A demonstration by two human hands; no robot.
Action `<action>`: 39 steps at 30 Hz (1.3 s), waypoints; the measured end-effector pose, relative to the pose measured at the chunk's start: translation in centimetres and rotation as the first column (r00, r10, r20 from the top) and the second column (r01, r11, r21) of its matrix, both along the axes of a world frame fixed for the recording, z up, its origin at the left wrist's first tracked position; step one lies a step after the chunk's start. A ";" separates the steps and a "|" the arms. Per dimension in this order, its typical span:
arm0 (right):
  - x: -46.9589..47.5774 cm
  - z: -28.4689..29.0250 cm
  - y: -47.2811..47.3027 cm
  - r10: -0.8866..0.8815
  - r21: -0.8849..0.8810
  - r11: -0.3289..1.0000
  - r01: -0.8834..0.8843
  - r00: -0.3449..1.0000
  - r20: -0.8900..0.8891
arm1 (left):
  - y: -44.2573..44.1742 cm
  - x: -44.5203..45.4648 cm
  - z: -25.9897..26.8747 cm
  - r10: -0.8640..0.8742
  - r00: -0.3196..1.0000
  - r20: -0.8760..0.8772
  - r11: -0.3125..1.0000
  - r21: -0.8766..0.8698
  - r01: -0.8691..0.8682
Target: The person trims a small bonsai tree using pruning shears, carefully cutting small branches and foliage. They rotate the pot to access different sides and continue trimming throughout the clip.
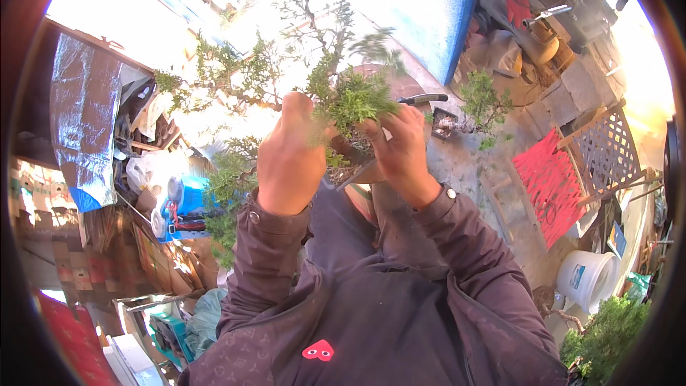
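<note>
A conifer bonsai [360,97] with long, sparse branches stands before me in a square pot [343,178] above my lap. My left hand [292,155] is raised at the left of its foliage, back of the hand towards me; its fingertips are hidden, so what it holds cannot be told. At the right, my right hand [401,145] has thumb and fingers closed on a green foliage sprig at the edge of the crown. Just behind the right hand lies a black-handled tool [423,98] on a round brown surface [394,78]. Some foliage is blurred.
A small potted conifer [482,107] in a dark pot lies right of the round surface. A blue-edged panel [455,21] rises behind. Further right are concrete blocks [576,91], a red slatted piece [554,187] and a white bucket [587,279]. A blue container [187,203] stands left.
</note>
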State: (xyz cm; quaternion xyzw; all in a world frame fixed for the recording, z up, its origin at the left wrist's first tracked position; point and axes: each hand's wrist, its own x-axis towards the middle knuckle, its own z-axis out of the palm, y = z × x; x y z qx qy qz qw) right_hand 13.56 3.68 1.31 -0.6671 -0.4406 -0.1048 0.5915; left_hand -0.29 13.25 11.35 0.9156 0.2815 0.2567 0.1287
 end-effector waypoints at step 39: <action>2.7 3.4 -2.4 -0.085 0.026 0.995 0.094 0.704 0.705 | 0.4 -0.2 -0.2 -0.103 0.994 -0.038 0.975 0.195 0.108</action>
